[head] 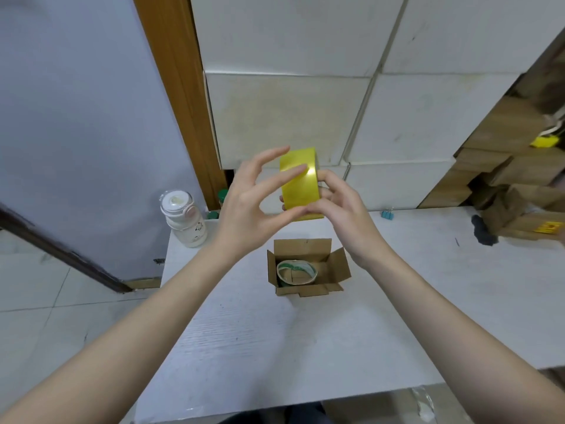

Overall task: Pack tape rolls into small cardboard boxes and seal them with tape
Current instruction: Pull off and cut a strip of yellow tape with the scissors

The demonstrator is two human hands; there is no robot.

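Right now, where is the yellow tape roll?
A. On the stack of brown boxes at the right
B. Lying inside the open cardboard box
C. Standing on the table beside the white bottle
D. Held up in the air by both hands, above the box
D: the yellow tape roll is held between the left hand and the right hand, above the open cardboard box, which contains a different, green-and-white roll.

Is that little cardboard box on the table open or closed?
Open. The cardboard box has all its flaps standing outward, and a green tape roll lies visible inside.

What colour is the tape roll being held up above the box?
Yellow, glossy; the tape roll shows best in the head view.
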